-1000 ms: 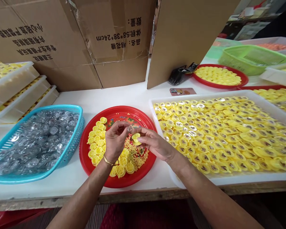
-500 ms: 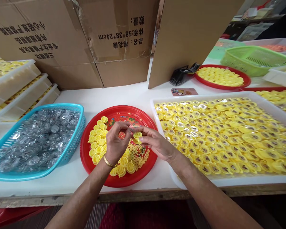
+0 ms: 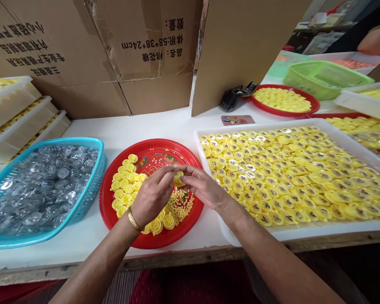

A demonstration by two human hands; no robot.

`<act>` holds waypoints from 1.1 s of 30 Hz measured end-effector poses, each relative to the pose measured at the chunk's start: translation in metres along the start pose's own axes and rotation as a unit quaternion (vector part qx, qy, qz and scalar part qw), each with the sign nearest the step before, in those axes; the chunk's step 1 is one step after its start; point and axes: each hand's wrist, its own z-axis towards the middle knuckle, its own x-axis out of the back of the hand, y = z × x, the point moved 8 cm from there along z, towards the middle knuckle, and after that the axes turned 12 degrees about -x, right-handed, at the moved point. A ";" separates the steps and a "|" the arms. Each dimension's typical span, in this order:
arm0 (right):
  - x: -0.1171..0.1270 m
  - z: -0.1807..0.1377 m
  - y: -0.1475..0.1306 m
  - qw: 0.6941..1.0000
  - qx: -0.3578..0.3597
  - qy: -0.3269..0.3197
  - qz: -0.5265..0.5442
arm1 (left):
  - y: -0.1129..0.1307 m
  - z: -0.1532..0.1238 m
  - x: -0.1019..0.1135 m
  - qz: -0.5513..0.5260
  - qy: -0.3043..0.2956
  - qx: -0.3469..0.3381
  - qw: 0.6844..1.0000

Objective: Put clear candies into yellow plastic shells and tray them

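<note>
My right hand pinches a small round yellow plastic cup between thumb and fingers, above the red tray. Against the cup's left side, my left hand is closed with its fingertips together. What those fingertips grip is hidden behind the hand. Under my hands, several open yellow cups stand in rows on the tray's left and front part. Loose tiny yellow pieces are scattered on its right part.
A blue basket of clear round plastic pieces stands at left, before stacked white trays. At right, a white tray holds rows of filled yellow pieces. Cardboard stands behind. A green basket and another person's arm are far right.
My left hand has turned and come up against the yellow cup, and the cup has tilted. The whole view has shifted slightly to the right.
</note>
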 end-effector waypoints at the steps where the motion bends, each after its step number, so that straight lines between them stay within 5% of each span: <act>1: 0.000 0.000 -0.001 1.000 0.001 -0.001 0.002 | 0.000 0.001 0.002 -0.012 -0.009 -0.001 1.000; 15: -0.011 -0.003 -0.005 0.992 0.042 -0.051 -0.105 | -0.011 0.001 0.013 -0.130 0.038 0.062 0.989; 27: -0.017 -0.007 -0.011 0.965 0.095 -0.036 -0.241 | -0.025 0.004 0.005 -0.190 -0.042 0.123 0.973; 33: -0.018 -0.006 -0.011 0.957 0.087 -0.012 -0.276 | -0.022 0.010 0.005 -0.213 -0.075 0.094 0.970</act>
